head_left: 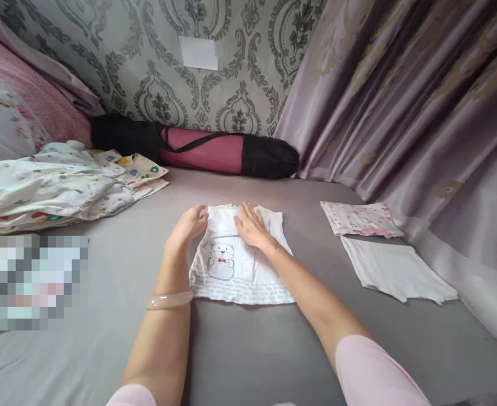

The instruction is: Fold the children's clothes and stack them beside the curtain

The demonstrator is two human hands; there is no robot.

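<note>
A small white shirt with a bear print (231,270) lies flat on the grey bed sheet (240,349), its top part folded over. My left hand (189,224) pinches the shirt's upper left edge with curled fingers. My right hand (252,225) lies flat, fingers stretched out, pressing on the shirt's upper middle. A pale bangle sits on my left wrist.
Two folded garments lie to the right: a pink patterned one (360,219) and a white one (396,270). A pile of patterned clothes (62,186) is at the left. A black and pink rolled bag (214,149) rests against the wall. Purple curtains (421,113) hang at right.
</note>
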